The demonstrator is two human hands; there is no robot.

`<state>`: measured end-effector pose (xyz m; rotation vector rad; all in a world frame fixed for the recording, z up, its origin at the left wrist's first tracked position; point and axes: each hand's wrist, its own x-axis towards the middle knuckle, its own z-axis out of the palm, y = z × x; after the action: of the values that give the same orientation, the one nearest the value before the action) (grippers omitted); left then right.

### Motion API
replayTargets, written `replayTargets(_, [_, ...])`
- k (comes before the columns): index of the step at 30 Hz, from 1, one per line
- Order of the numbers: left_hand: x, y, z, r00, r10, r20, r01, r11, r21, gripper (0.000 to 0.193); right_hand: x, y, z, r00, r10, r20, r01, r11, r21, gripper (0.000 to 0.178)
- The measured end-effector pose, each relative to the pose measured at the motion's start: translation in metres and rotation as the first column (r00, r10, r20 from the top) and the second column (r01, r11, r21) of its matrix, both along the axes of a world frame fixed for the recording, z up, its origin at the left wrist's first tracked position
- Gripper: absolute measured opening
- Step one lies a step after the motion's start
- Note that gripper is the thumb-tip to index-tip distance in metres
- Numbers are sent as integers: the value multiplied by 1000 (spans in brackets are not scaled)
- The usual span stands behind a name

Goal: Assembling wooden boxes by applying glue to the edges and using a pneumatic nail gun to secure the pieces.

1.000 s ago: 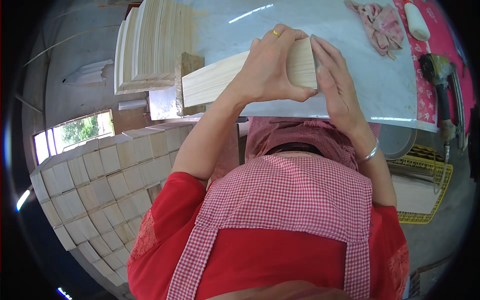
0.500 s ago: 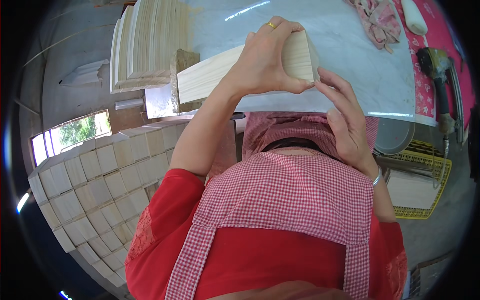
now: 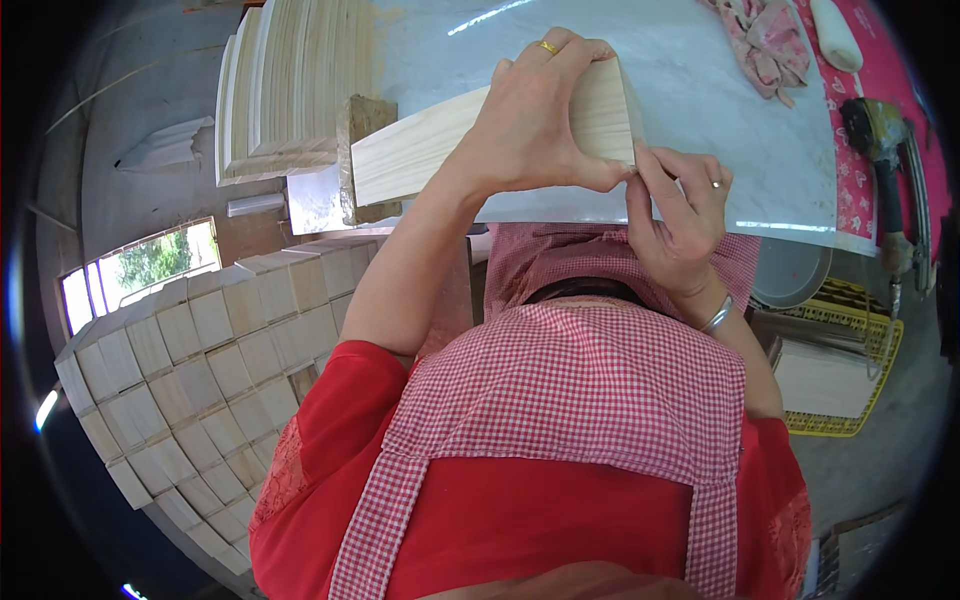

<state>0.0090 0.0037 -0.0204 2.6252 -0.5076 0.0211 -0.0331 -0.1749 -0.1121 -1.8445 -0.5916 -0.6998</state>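
Note:
A long pale wooden block or box (image 3: 420,145) lies on the worktable, its left end against an upright wooden stop (image 3: 350,165). Across its top spreads my left hand (image 3: 530,120), fingers over the far edge and thumb at the near right corner, gripping it. A gold ring shows on that hand. At the same corner, close to the left thumb, the fingertips of my right hand (image 3: 685,205) are pressed together; whatever is between them is too small to make out.
Stacked wooden boards (image 3: 295,85) stand behind the stop. At the right lie a pink cloth (image 3: 765,45), a white bottle-like object (image 3: 836,35) and a nail gun-like air tool (image 3: 885,165). Below are a yellow crate (image 3: 850,425) and, left, a tall pile of wooden boxes (image 3: 210,370).
My right hand has moved in to the block's near right corner, and its spread fingers have closed into a pinch. My left hand keeps its grip on the block.

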Motion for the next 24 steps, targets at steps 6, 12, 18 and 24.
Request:
replayTargets(6, [5,-4,0,1000,-6,29,6,1000,-4,85,5,-6,1,999,-29,41,31,998,-47,42])
replayTargets(12, [-5,0,-1,999,41,6,-41,999,8,85,33,-31,10,991,87,-100,-104,978,-178,57])
replayTargets(18, [-7,-2,-2,998,54,22,-55,998,14,84,133,-87,-3,977,-177,117,212,797,-566,47])
replayTargets(24, [-6,-5,-3,998,52,20,-52,998,25,83,181,-114,-49,965,-261,10,199,708,-677,19])
